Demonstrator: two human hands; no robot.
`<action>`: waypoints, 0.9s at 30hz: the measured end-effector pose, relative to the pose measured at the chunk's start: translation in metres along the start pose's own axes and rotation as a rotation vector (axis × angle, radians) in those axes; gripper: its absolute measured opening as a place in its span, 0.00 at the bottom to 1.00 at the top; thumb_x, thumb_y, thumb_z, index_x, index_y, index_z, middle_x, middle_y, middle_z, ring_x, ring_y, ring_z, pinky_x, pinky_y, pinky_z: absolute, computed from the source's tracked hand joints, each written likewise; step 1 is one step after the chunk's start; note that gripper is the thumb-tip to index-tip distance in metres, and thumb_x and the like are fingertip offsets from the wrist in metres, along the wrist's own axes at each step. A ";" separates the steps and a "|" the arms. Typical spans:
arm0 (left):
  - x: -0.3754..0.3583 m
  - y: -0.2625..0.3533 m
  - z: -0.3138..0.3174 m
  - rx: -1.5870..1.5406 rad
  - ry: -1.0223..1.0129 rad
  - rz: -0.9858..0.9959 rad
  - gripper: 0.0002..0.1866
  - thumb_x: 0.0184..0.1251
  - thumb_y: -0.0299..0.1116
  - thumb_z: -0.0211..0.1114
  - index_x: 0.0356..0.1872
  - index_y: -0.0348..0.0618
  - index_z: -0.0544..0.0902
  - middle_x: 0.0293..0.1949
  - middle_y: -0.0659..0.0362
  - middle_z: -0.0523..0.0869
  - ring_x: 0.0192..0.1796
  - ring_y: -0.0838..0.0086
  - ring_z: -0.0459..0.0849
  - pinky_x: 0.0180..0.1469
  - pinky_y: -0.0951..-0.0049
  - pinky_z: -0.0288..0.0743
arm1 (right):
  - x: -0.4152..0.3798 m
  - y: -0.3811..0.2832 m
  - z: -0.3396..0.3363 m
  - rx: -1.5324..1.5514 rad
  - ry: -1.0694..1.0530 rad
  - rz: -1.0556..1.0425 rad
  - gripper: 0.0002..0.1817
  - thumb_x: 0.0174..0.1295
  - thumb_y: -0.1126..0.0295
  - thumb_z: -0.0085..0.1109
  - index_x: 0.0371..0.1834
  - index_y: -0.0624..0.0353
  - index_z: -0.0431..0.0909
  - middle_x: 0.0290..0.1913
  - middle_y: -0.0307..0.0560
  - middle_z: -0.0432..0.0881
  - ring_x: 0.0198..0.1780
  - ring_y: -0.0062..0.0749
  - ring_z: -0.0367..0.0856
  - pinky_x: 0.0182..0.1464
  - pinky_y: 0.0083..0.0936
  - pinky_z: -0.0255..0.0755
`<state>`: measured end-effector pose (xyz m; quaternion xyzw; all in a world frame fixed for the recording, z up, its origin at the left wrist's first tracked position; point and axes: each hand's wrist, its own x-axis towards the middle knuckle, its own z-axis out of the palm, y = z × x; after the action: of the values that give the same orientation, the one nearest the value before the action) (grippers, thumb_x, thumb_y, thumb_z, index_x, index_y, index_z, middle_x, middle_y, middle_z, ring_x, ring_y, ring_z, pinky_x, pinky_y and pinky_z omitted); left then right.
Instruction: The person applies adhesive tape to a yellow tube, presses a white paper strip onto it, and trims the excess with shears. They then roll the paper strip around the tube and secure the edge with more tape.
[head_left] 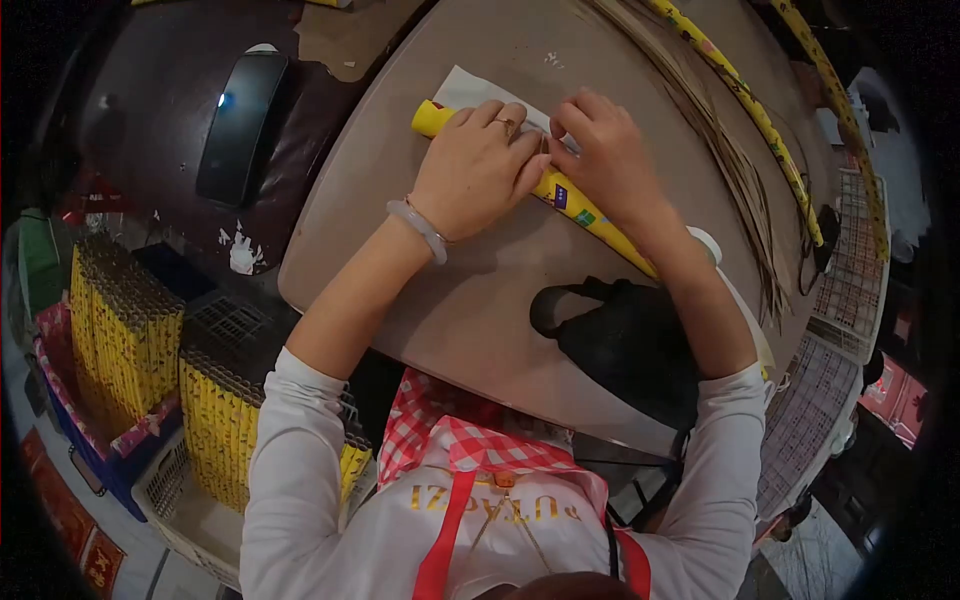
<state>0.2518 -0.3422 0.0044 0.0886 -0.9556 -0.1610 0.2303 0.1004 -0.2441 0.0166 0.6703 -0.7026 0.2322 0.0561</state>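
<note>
A yellow printed roll (pixel 610 238) lies slantwise on the brown table (pixel 400 290), with white paper (pixel 468 88) showing along its far side. My left hand (pixel 472 170), wearing a ring and a pale bangle, rests over the roll with its fingers closed on it. Just to the right, my right hand (pixel 612 155) is curled in a pinch above the roll, close to my left fingertips. Whatever sits between its thumb and fingers is too small to make out.
A black bag-like cloth item (pixel 630 345) lies near my right forearm. Long dried strips (pixel 715 150) and a thin yellow patterned rod (pixel 745 85) run along the right. At left are a phone (pixel 240 130) and crates (pixel 160 480) of bundled yellow sticks (pixel 120 340).
</note>
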 end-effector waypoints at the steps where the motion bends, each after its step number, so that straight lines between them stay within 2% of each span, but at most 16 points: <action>1: 0.000 -0.001 0.001 -0.005 0.016 0.015 0.09 0.60 0.36 0.58 0.39 0.45 0.79 0.42 0.57 0.76 0.46 0.64 0.75 0.47 0.65 0.68 | 0.001 0.000 0.000 -0.004 0.007 -0.007 0.05 0.47 0.72 0.59 0.25 0.55 0.72 0.32 0.40 0.72 0.37 0.36 0.75 0.38 0.30 0.67; 9: 0.000 -0.002 0.002 -0.012 0.041 0.037 0.10 0.59 0.36 0.59 0.38 0.44 0.79 0.41 0.57 0.76 0.46 0.64 0.75 0.47 0.65 0.69 | 0.002 0.003 0.005 -0.014 -0.003 0.010 0.05 0.47 0.73 0.58 0.25 0.56 0.71 0.32 0.42 0.72 0.37 0.38 0.74 0.38 0.31 0.67; 12: 0.000 -0.003 0.004 -0.007 0.065 0.044 0.12 0.60 0.40 0.57 0.33 0.43 0.81 0.40 0.55 0.79 0.45 0.67 0.75 0.47 0.68 0.69 | 0.001 0.004 0.005 -0.011 0.002 -0.022 0.05 0.47 0.73 0.58 0.26 0.56 0.71 0.32 0.42 0.72 0.37 0.38 0.74 0.38 0.32 0.67; 15: 0.000 -0.003 0.005 0.001 0.083 0.040 0.12 0.60 0.40 0.56 0.34 0.42 0.81 0.40 0.55 0.79 0.45 0.66 0.76 0.47 0.67 0.69 | 0.002 0.001 0.002 -0.028 0.013 0.004 0.05 0.48 0.73 0.58 0.26 0.55 0.70 0.32 0.42 0.72 0.37 0.38 0.74 0.38 0.31 0.67; 17: 0.000 -0.002 0.002 -0.007 0.029 0.036 0.12 0.60 0.36 0.58 0.42 0.44 0.79 0.41 0.57 0.76 0.45 0.65 0.75 0.47 0.66 0.69 | 0.002 0.003 0.001 0.007 -0.017 0.020 0.05 0.48 0.73 0.58 0.27 0.55 0.72 0.32 0.41 0.73 0.37 0.38 0.74 0.39 0.31 0.67; 24: 0.000 0.000 -0.001 -0.013 -0.017 0.017 0.12 0.60 0.37 0.58 0.42 0.46 0.79 0.42 0.56 0.75 0.46 0.64 0.75 0.49 0.66 0.68 | 0.000 0.006 0.001 0.014 -0.011 0.017 0.06 0.48 0.72 0.59 0.30 0.54 0.76 0.33 0.39 0.75 0.38 0.34 0.75 0.40 0.31 0.66; 27: 0.000 0.001 -0.002 -0.007 0.047 0.008 0.11 0.59 0.39 0.58 0.41 0.48 0.80 0.44 0.54 0.75 0.49 0.62 0.74 0.51 0.65 0.67 | 0.000 0.006 0.002 -0.019 -0.009 0.001 0.05 0.49 0.72 0.59 0.30 0.54 0.76 0.33 0.39 0.75 0.39 0.33 0.75 0.40 0.30 0.66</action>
<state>0.2526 -0.3419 0.0062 0.0876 -0.9497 -0.1611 0.2537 0.0952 -0.2451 0.0132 0.6704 -0.7053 0.2227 0.0590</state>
